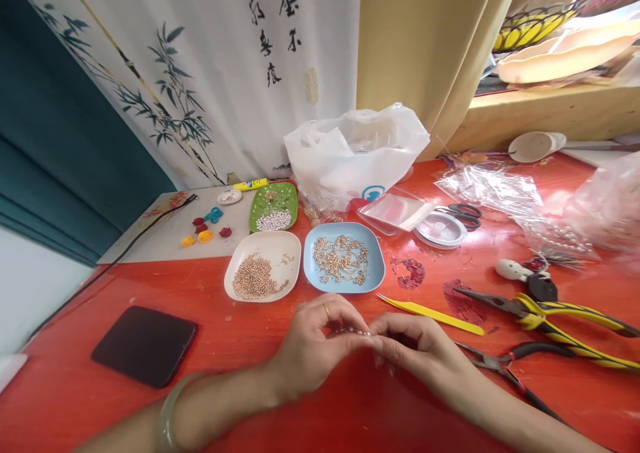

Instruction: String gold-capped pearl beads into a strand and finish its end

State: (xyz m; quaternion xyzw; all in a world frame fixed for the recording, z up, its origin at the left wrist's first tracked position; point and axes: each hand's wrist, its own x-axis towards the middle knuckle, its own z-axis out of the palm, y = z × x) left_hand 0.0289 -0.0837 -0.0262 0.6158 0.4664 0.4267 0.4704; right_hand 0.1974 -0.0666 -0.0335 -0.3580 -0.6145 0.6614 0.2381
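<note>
My left hand (320, 336), with a ring on one finger, pinches a short strand of small pearly beads (350, 331). The fingertips of my right hand (413, 346) meet it at the strand's end, closed in a pinch. Whatever lies right between the fingertips is too small to make out. Just beyond my hands stand a blue dish (375, 276) of gold-coloured findings and a cream dish (293, 249) of gold beads. Behind them is a green dish (256, 209) with white beads. Yellow tweezers (435, 314) lie beside my right hand.
Needle-nose pliers (537, 313) and smaller black-handled pliers (505, 363) lie at the right. A black phone (146, 345) rests at the left. Farther back are a white plastic bag (350, 156), scissors (465, 214), a spool (441, 229) and clear plastic packets (490, 186).
</note>
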